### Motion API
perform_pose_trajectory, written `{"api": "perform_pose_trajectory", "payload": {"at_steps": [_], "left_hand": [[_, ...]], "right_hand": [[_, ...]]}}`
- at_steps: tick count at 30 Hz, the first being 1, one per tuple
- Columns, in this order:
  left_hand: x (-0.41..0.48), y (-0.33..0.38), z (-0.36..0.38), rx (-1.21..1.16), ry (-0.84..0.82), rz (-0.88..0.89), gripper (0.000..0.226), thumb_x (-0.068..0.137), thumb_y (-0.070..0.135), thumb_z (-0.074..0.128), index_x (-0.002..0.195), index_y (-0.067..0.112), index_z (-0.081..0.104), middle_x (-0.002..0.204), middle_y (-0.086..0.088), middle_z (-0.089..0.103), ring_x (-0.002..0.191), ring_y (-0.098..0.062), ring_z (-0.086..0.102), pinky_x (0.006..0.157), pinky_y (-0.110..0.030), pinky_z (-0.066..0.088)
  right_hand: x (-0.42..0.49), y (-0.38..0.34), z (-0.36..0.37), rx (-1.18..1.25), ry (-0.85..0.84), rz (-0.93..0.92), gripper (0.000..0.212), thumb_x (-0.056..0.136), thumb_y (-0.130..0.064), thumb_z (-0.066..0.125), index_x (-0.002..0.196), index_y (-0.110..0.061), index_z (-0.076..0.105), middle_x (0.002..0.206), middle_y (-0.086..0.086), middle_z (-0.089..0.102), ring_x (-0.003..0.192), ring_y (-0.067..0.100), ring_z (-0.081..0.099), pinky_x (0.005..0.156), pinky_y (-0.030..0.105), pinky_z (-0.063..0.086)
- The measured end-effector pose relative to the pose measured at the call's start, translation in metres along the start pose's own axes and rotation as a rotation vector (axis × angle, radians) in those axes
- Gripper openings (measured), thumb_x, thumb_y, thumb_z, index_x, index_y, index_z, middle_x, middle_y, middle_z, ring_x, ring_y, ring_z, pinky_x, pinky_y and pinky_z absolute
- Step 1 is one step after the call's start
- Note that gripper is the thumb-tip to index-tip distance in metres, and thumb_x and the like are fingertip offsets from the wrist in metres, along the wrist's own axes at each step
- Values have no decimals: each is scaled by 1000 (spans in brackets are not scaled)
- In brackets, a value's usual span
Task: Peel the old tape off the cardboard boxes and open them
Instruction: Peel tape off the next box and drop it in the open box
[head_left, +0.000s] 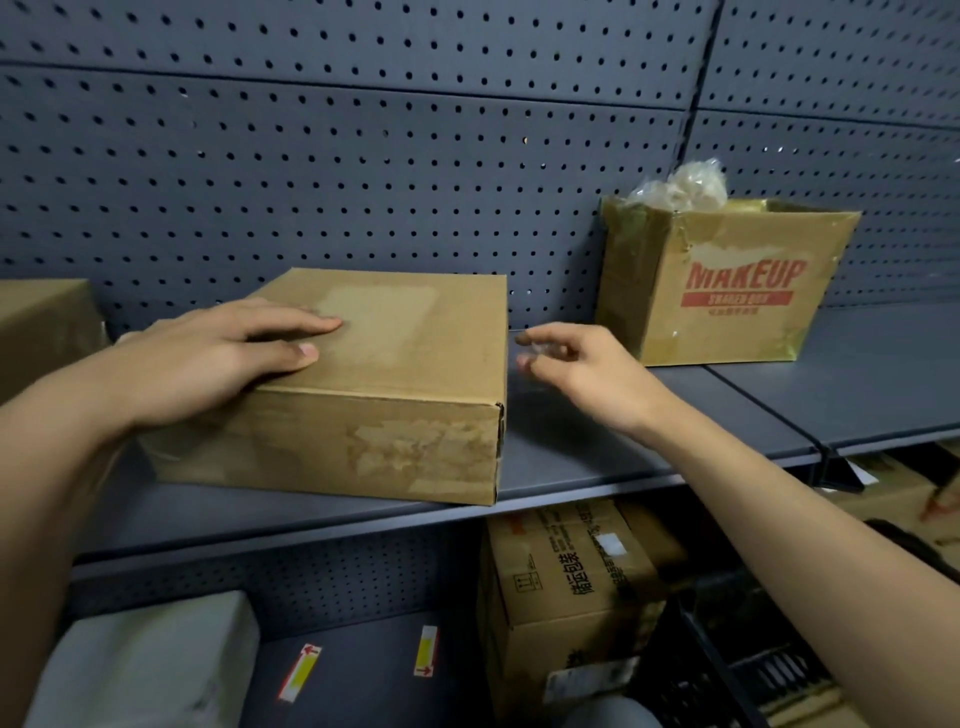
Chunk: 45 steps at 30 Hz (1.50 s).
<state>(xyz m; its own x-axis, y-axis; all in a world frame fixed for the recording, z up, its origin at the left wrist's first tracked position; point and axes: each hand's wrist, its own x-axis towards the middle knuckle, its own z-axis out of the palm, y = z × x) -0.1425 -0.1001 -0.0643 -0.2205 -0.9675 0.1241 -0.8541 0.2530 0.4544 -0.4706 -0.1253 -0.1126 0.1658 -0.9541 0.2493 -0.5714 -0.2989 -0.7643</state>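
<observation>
Closed cardboard box (395, 364) on the shelf (597, 457).
Left grip (208, 358) flat on its lid, fingers straight; right grip (587, 374) hovers beside it, blurred, pinching or not I cannot tell.

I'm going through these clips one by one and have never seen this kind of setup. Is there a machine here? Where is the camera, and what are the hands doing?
There is no machine. A person works with bare hands, and the single picture comes from a camera worn on their head, looking forward and down. They face a grey shelf with a pegboard back. The left hand lies flat on top of a closed, flat cardboard box, fingers straight. The right hand hangs in the air just right of that box, not touching it. A clear, blurred scrap may sit at its fingertips, perhaps tape, but I cannot tell. Further right stands an open box printed MAKEUP with a plastic bag sticking out. More boxes sit on the level below.
</observation>
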Motion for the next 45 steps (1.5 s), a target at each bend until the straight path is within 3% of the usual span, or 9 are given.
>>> {"api": "perform_pose_trajectory", "payload": {"at_steps": [2, 4, 6, 10, 14, 16, 21, 34, 45], "left_hand": [[-1, 9, -1, 0, 6, -37, 58, 57, 89, 37, 112, 77, 49, 144, 31, 43, 141, -10, 35, 119, -50, 20], [-2, 21, 1, 62, 22, -78, 62, 57, 87, 32, 111, 69, 54, 144, 23, 47, 137, -18, 41, 115, -51, 28], [-1, 39, 8, 143, 35, -129, 83, 55, 98, 22, 118, 54, 55, 141, 13, 52, 131, -26, 47, 109, -53, 35], [1, 67, 30, 271, 42, -251, 127, 43, 110, 8, 138, 31, 36, 148, -8, 46, 131, -33, 47, 103, -48, 40], [-3, 66, 33, 286, 37, -255, 130, 35, 110, 7, 136, 31, 32, 154, -8, 38, 135, -32, 43, 108, -50, 37], [-4, 64, 31, 295, 12, -254, 129, 35, 111, 8, 135, 33, 32, 154, -6, 38, 134, -31, 44, 107, -49, 37], [-3, 65, 30, 310, -5, -257, 125, 36, 111, 9, 133, 35, 32, 155, -3, 37, 134, -31, 44, 106, -49, 38], [-7, 65, 30, 300, 5, -256, 111, 38, 110, 11, 121, 40, 33, 151, -2, 42, 128, -33, 48, 103, -50, 40], [-12, 62, 26, 274, -17, -252, 105, 41, 109, 14, 123, 46, 32, 152, 2, 41, 131, -33, 43, 100, -48, 39]], "right_hand": [[-3, -1, 0, -211, -76, -58, 38, 92, -29, 67, 129, -22, 60, 105, -9, 55, 98, 7, 55, 88, 24, 42], [-3, 1, 1, -391, -60, -70, 34, 88, -38, 71, 119, -29, 61, 110, -5, 50, 105, 16, 53, 94, 36, 42], [-4, 2, 3, -470, -9, -82, 26, 87, -43, 71, 108, -29, 64, 113, -3, 54, 112, 21, 52, 97, 44, 39], [-5, 3, 11, -500, 89, -132, 14, 94, -37, 65, 97, -25, 69, 100, -7, 61, 108, 22, 53, 84, 36, 30], [0, 13, 5, -369, 194, -86, 9, 94, -24, 66, 93, -20, 74, 98, -2, 68, 102, 22, 58, 93, 41, 44], [1, 18, -2, -300, 230, -73, 9, 93, -18, 67, 91, -14, 75, 92, 0, 67, 93, 19, 60, 90, 35, 47], [-1, 25, -10, -252, 321, -78, 10, 92, -15, 68, 91, -8, 75, 92, 4, 69, 89, 18, 61, 76, 22, 39], [-1, 35, -19, 66, 499, -44, 14, 95, -14, 63, 85, -15, 72, 88, -1, 70, 88, 15, 63, 81, 28, 47], [14, 29, -19, 688, 706, 55, 28, 92, 6, 52, 74, -11, 64, 69, 4, 60, 64, 14, 51, 67, 26, 43]]}}
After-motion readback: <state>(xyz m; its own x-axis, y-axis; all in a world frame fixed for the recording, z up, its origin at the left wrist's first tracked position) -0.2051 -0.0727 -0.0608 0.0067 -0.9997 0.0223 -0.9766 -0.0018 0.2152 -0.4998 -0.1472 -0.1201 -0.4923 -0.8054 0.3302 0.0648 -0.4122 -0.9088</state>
